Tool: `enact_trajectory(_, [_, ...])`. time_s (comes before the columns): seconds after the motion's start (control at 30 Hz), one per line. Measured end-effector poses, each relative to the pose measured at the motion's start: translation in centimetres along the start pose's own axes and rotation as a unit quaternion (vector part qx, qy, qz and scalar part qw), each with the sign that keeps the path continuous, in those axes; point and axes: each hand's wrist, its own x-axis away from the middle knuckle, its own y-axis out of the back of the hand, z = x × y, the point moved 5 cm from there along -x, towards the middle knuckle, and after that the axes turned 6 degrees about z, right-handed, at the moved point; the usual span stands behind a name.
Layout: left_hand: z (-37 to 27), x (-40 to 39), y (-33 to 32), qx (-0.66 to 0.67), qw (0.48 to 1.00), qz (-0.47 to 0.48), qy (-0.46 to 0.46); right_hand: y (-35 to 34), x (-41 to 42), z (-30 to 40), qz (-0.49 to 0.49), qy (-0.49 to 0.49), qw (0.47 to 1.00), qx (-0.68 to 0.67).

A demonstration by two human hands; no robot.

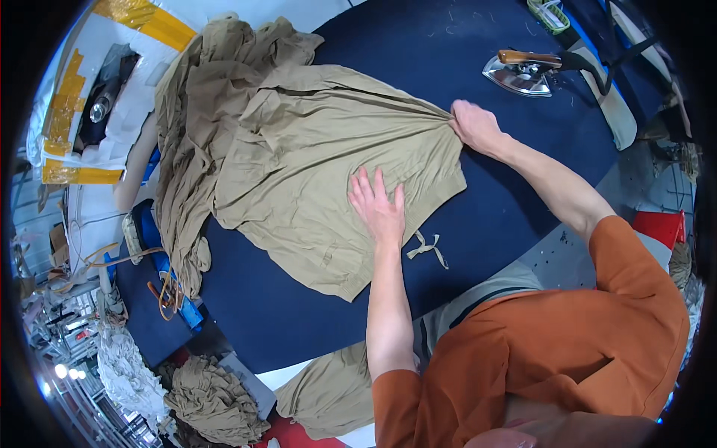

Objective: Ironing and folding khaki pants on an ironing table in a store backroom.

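Note:
A khaki cotton garment [313, 162] with a gathered elastic waistband [434, 204] is spread over a dark blue padded table [269, 327]. My right hand [476, 126] pinches a bunch of its cloth at the far right edge, and taut folds run leftward from that grip. My left hand [380, 210] rests palm down on the cloth near the waistband, fingers apart. A knotted drawstring [428, 249] hangs out of the waistband onto the table. The garment's far left part lies crumpled in a heap.
A steam iron [524, 70] with a wooden handle stands at the upper right, its hose trailing right. Near the top edge is a green basket [549, 14]. A taped white foam box [140, 78] is at upper left. Crumpled khaki cloth [215, 400] lies below the table.

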Motion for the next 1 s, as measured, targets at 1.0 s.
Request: enact_trajectory(1.0, [3.1,-3.5,1.0,0.19,0.957,0.153,0.154,-5.7,1.3,9.0,0.269,0.192,0.932,-0.151])
